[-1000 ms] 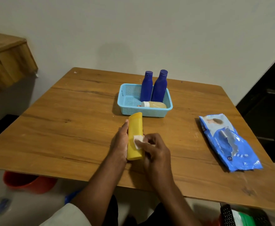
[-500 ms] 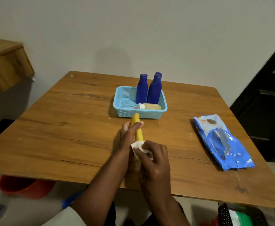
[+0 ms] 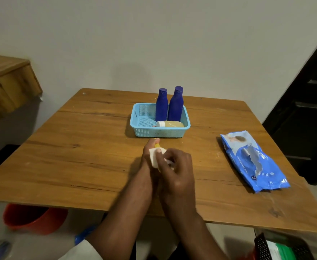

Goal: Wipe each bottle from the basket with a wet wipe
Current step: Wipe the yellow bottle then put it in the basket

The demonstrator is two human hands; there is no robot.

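Near the table's (image 3: 78, 156) middle, the left hand (image 3: 148, 156) grips a yellow plastic bottle (image 3: 157, 145), mostly hidden; the right hand (image 3: 176, 169) pinches a white wet wipe (image 3: 154, 156) against it. Far behind: light-blue mesh basket (image 3: 144, 132). Pack print unreadable.

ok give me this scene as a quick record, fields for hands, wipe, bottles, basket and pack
left hand: grips the yellow bottle, mostly hidden
right hand: pinches the wipe against the yellow bottle
basket: light blue, on the table, beyond the hands
in basket: two blue bottles upright, one pale bottle lying on its side
wipe pack: blue, flat on the table, right of the hands
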